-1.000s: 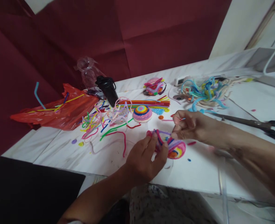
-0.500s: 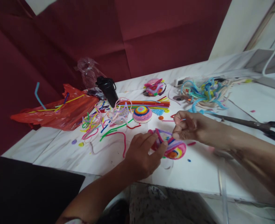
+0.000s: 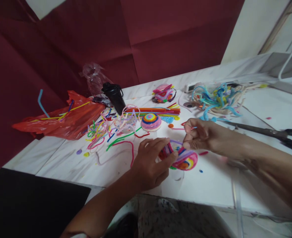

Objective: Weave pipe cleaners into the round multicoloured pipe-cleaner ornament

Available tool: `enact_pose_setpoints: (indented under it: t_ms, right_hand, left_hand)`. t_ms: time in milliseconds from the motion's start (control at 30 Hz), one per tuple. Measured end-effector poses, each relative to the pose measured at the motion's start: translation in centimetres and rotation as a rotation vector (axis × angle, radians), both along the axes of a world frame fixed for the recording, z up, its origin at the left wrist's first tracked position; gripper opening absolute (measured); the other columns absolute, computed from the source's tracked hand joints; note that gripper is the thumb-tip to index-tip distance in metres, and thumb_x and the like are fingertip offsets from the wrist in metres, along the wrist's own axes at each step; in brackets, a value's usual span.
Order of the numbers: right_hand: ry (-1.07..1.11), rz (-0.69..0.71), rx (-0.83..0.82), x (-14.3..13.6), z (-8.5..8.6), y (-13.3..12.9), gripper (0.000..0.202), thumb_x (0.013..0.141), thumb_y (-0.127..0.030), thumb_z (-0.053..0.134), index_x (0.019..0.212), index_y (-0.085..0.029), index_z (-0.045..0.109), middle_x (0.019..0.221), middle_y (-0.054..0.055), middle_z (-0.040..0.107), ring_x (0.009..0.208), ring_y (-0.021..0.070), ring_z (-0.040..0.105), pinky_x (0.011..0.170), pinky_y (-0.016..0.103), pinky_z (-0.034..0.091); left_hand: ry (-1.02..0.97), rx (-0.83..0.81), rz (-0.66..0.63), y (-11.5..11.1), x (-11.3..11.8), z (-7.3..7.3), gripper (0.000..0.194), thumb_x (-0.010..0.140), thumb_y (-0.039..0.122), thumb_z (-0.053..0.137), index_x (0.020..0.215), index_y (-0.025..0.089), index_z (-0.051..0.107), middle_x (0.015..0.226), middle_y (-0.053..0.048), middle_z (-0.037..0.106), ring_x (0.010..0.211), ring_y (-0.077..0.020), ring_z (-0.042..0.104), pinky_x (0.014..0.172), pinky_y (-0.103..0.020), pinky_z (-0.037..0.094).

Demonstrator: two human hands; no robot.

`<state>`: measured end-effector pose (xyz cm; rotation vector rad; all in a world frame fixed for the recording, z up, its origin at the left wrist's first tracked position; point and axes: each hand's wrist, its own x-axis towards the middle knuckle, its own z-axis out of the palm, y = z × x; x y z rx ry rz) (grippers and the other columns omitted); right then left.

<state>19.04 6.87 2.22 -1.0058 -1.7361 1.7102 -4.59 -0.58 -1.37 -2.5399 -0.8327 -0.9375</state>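
A rounded craft piece [image 3: 189, 160] covered in coiled, colourful pipe cleaners sits low on the table in front of me. My left hand [image 3: 152, 162] grips its left side, the thumb and fingers spread across the striped surface and hiding part of it. A purple pipe cleaner [image 3: 176, 142] runs along the far rim of the piece. At the right end of that strand, my right hand [image 3: 197, 134] is closed in a pinch with thumb and forefinger. A clear round plastic piece [image 3: 178, 180] lies partly beneath the craft piece.
A finished-looking coiled dome [image 3: 150, 122] and a bundle of pipe cleaners [image 3: 148, 110] lie behind my hands. Scissors [image 3: 272, 132] rest at the right, under a blue tangle [image 3: 217, 99]. A black bottle [image 3: 114, 98] and red plastic bag [image 3: 68, 120] stand at the left.
My left fingers have shifted slightly on the craft piece, and its far rim looks a little lower. My right hand stays pinched in nearly the same spot.
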Motion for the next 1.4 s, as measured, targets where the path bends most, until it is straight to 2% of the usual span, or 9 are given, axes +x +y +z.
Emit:
enact_pose_setpoints:
  t_ms: [167, 367, 600, 867, 1000, 1100, 1400]
  right_hand:
    - [0.007, -0.002, -0.013, -0.1, 0.0, 0.1, 0.059, 0.054, -0.040, 0.091, 0.086, -0.024, 0.044, 0.066, -0.005, 0.061, 0.058, 0.0125, 0.053, 0.051, 0.023, 0.033]
    - [0.033, -0.005, -0.028, -0.3, 0.0, 0.0, 0.059, 0.052, -0.037, 0.091, 0.085, -0.024, 0.044, 0.064, -0.007, 0.059, 0.057, 0.0108, 0.051, 0.052, 0.022, 0.033]
    - [0.047, -0.009, -0.028, -0.3, 0.1, 0.1, 0.056, 0.054, -0.036, 0.090, 0.084, -0.023, 0.045, 0.065, -0.005, 0.061, 0.059, 0.0126, 0.056, 0.053, 0.023, 0.036]
    - [0.038, -0.012, -0.038, -0.1, -0.2, 0.3, 0.059, 0.053, -0.039, 0.091, 0.085, -0.024, 0.044, 0.065, -0.004, 0.061, 0.059, 0.0135, 0.055, 0.054, 0.024, 0.035]
    - [0.019, 0.007, -0.020, 0.0, -0.2, 0.4, 0.059, 0.055, -0.045, 0.090, 0.086, -0.024, 0.043, 0.067, -0.003, 0.061, 0.058, 0.0132, 0.053, 0.051, 0.024, 0.032]
    - [0.027, 0.001, -0.026, 0.0, -0.2, 0.3, 0.059, 0.054, -0.042, 0.091, 0.084, -0.024, 0.044, 0.066, -0.004, 0.061, 0.058, 0.0126, 0.053, 0.051, 0.024, 0.031]
    - [0.096, -0.004, -0.055, 0.1, -0.3, 0.4, 0.053, 0.059, -0.036, 0.090, 0.087, -0.022, 0.048, 0.070, -0.003, 0.065, 0.065, 0.0138, 0.060, 0.059, 0.023, 0.040]
  left_hand:
    - [0.034, 0.001, -0.004, 0.2, -0.2, 0.0, 0.038, 0.084, 0.019, 0.047, 0.120, 0.020, 0.060, 0.133, -0.017, 0.061, 0.128, -0.0269, 0.053, 0.107, -0.050, 0.031]
    - [0.083, 0.067, -0.038, 1.0, -0.4, 0.4, 0.033, 0.084, 0.020, 0.049, 0.115, 0.020, 0.061, 0.122, -0.015, 0.066, 0.128, -0.0265, 0.054, 0.113, -0.054, 0.026]
    - [0.128, 0.050, -0.131, 2.0, -1.3, -0.1, 0.036, 0.087, 0.025, 0.048, 0.122, 0.020, 0.057, 0.129, -0.018, 0.058, 0.135, -0.0306, 0.046, 0.112, -0.060, 0.030]
    - [0.155, -0.055, -0.159, 2.3, -1.5, 0.4, 0.037, 0.089, 0.021, 0.049, 0.126, 0.021, 0.052, 0.137, -0.020, 0.046, 0.135, -0.0297, 0.044, 0.110, -0.057, 0.036]
    - [0.149, -0.064, -0.150, 2.3, -1.4, 0.2, 0.038, 0.088, 0.023, 0.051, 0.126, 0.024, 0.050, 0.141, -0.018, 0.043, 0.135, -0.0290, 0.044, 0.111, -0.057, 0.034]
    - [0.131, -0.071, -0.137, 2.3, -1.3, 0.2, 0.037, 0.088, 0.021, 0.050, 0.125, 0.024, 0.051, 0.141, -0.017, 0.044, 0.134, -0.0288, 0.045, 0.112, -0.058, 0.033]
    - [0.147, -0.069, -0.143, 2.4, -1.5, 0.6, 0.041, 0.086, 0.022, 0.052, 0.126, 0.023, 0.051, 0.141, -0.018, 0.043, 0.134, -0.0303, 0.044, 0.112, -0.060, 0.029]
